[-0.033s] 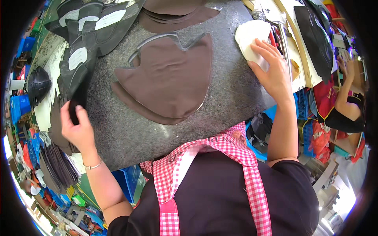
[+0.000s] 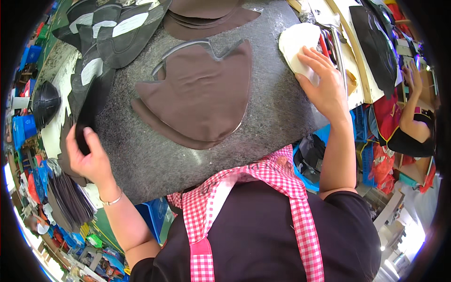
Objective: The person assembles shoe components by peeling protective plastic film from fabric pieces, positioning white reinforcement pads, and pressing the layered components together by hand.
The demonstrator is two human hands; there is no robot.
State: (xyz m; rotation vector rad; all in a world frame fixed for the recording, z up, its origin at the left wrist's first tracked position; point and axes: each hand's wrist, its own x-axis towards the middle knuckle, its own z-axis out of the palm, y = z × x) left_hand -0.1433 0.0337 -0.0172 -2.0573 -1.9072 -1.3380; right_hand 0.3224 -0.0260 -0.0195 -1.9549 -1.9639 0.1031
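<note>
At the table's left side my left hand point(image 2: 93, 160) is closed, thumb and fingers pinching the edge of a dark shoe-upper piece point(image 2: 89, 108) that stands bent up, its far end by the other pieces. My right hand point(image 2: 329, 89) lies with fingers apart on a white rounded pad point(image 2: 293, 41) at the right of the table. Between the hands, two brown cut pieces point(image 2: 202, 94) with a notched top edge lie overlapped on the dark tabletop point(image 2: 277, 108). Dark pieces with white patches point(image 2: 129, 42) are layered at the far left.
More brown pieces point(image 2: 204, 21) are stacked at the far edge. Metal tools point(image 2: 334, 42) lie beside the white pad, near a wooden edge strip point(image 2: 350, 42). A row of dark pieces point(image 2: 70, 199) hangs at the lower left. Another person's arm point(image 2: 408, 105) shows at far right.
My left hand has shifted slightly down, and the dark piece in it bends up more plainly. My right hand stays on the white pad.
</note>
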